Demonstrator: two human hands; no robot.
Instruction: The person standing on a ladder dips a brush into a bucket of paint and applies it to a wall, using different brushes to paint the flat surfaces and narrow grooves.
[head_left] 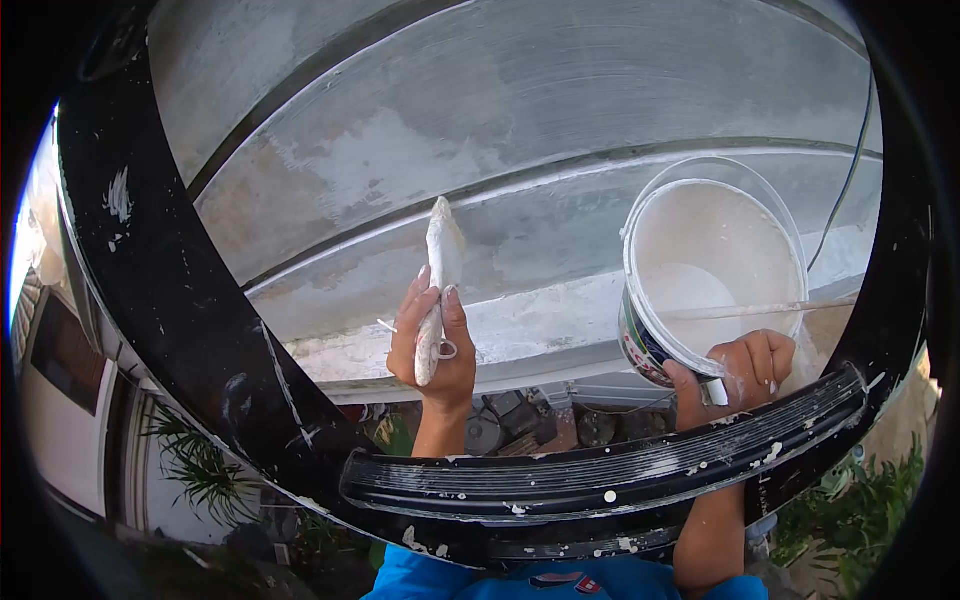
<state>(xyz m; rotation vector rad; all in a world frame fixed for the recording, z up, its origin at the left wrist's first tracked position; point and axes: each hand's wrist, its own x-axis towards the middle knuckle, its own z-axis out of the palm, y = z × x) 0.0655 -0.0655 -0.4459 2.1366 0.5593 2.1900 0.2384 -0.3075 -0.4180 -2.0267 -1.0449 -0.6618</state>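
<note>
My left hand (436, 350) is wrapped round the handle of a white-smeared brush (438, 245), seen nearly edge-on with its tip pointing up and a white cord loop at the handle. To the right, my right hand (740, 375) has its fingers closed at the near rim of a paint bucket (650, 335). A small white piece shows by its thumb. The bucket is tilted so that its whitish inside faces me. A thin stick (735, 311) lies across the opening. Both forearms pass behind a black ladder step (610, 480).
Paint-spotted black ladder rails (215, 290) frame both sides. A grey wall (540, 90) with dark grooves and a whitish ledge (520, 345) stands in front. A dark cable (848, 185) hangs at the right. Stones (520, 415) and plants (860, 525) lie below.
</note>
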